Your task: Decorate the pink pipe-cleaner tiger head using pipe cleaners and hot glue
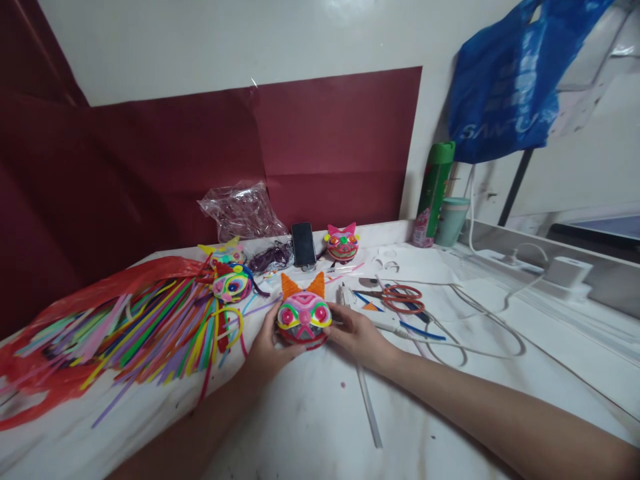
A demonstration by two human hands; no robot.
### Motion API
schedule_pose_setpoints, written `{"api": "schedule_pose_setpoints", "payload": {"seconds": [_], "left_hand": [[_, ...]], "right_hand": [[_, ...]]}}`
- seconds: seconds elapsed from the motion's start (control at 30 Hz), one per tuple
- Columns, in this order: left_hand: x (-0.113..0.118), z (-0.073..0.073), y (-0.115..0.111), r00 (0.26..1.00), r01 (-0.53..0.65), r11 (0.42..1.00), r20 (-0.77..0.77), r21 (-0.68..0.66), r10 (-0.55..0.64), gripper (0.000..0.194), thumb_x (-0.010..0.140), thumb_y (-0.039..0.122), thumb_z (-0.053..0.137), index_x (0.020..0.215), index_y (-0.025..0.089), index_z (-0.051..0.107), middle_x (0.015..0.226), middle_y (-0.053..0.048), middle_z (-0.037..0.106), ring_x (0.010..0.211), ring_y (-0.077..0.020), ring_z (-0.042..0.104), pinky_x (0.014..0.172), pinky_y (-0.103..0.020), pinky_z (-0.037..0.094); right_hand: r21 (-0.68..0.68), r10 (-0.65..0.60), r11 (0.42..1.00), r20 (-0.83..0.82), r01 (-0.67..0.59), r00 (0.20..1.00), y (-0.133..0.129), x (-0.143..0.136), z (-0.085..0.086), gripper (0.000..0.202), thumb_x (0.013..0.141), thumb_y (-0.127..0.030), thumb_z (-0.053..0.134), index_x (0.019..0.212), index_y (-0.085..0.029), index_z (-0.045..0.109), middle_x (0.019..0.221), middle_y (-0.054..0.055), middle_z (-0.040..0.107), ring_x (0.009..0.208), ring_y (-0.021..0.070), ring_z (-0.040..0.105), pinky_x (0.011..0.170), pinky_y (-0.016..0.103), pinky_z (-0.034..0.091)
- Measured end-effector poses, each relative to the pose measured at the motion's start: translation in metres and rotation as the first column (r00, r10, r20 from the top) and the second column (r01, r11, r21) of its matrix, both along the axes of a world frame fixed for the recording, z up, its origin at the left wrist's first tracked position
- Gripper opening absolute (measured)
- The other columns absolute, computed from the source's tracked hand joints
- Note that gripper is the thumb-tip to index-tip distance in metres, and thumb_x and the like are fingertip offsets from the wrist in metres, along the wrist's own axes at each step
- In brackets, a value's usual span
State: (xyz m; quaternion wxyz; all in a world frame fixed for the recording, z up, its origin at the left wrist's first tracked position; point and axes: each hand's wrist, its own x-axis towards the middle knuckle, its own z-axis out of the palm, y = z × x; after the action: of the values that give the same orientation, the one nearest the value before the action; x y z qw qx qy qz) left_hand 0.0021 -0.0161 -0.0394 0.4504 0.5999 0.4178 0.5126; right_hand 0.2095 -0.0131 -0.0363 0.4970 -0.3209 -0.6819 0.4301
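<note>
While gripping the head (304, 319) from both sides, turning its pink eyes and orange ears upward and facing the camera, near the middle of the tabletop (425, 433). Curling the left hand (267, 343) around one side, with the thumb running along the lower edge; pressing the other side with the thumb and fingers of the right hand (359, 335) — so grasping the same thing with both. Either resting on the tabletop or hovering just above, without showing clearly which. Passing under the right wrist and pointing toward the near edge, with a clear stick (369, 410). Seeing pipe cleaners (145, 333) fanning out left of the left hand in many colours, partly lying on a red bag (160, 270). Finding a blue-eyed head (233, 287) sitting at their right end, with a yellow-eared head (231, 252) showing just behind. Looking farther back at clear wrap (245, 210) bunching before a maroon sheet (340, 147), at a phone (303, 245) leaning upright, and at a pink-eared head (343, 247) sitting just right of the phone. Having scissors (403, 298) lying beyond the right hand, near a looping white cord (520, 347) — and, farther off, a cup (453, 223) standing beside a green can (437, 177), with a blue bag (505, 87) hanging above.
</note>
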Motion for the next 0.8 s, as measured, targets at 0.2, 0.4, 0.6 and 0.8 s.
{"api": "schedule_pose_setpoints", "payload": {"seconds": [0.2, 0.4, 0.6, 0.8], "left_hand": [[0.0, 0.007, -0.003, 0.999, -0.019, 1.0, 0.026, -0.013, 0.019, 0.086, 0.06, 0.026, 0.076, 0.135, 0.02, 0.035, 0.137, -0.014, 0.044, 0.121, -0.0328, 0.046, 0.097, -0.039, 0.043], [0.002, 0.021, -0.01, 0.989, -0.146, 0.989, -0.011, 0.027, 0.146, 0.062, 0.076, 0.042, 0.057, 0.131, 0.017, 0.042, 0.137, -0.013, 0.045, 0.127, -0.0282, 0.04, 0.103, -0.04, 0.036], [0.0, 0.017, -0.007, 0.986, -0.157, 0.988, -0.061, 0.009, 0.157, 0.063, 0.079, 0.046, 0.053, 0.131, 0.015, 0.038, 0.138, -0.015, 0.043, 0.126, -0.0276, 0.041, 0.103, -0.04, 0.035], [-0.003, 0.012, -0.002, 0.978, -0.191, 0.982, -0.087, -0.005, 0.189, 0.058, 0.077, 0.044, 0.054, 0.127, 0.017, 0.043, 0.133, -0.016, 0.048, 0.122, -0.0288, 0.046, 0.097, -0.041, 0.041]], "right_hand": [[-0.001, -0.085, 0.996, -0.025, 0.085, 0.996, 0.006, 0.001, -0.006, 0.043, 0.076, -0.027, 0.062, 0.117, -0.017, 0.056, 0.118, 0.011, 0.061, 0.107, 0.0242, 0.058, 0.092, 0.04, 0.048], [-0.037, -0.202, 0.979, -0.041, 0.2, 0.979, 0.005, 0.002, -0.004, 0.032, 0.071, -0.021, 0.057, 0.103, -0.017, 0.06, 0.101, 0.008, 0.066, 0.092, 0.0203, 0.061, 0.081, 0.035, 0.049], [-0.06, -0.302, 0.951, 0.03, 0.303, 0.953, 0.0, 0.009, 0.013, 0.011, 0.064, -0.017, 0.041, 0.064, -0.019, 0.051, 0.055, -0.003, 0.048, 0.054, 0.012, 0.045, 0.051, 0.023, 0.036], [-0.058, -0.279, 0.958, 0.057, 0.282, 0.959, -0.003, 0.008, 0.017, 0.014, 0.065, -0.019, 0.04, 0.067, -0.018, 0.054, 0.057, -0.003, 0.047, 0.056, 0.012, 0.043, 0.052, 0.023, 0.033]]}}
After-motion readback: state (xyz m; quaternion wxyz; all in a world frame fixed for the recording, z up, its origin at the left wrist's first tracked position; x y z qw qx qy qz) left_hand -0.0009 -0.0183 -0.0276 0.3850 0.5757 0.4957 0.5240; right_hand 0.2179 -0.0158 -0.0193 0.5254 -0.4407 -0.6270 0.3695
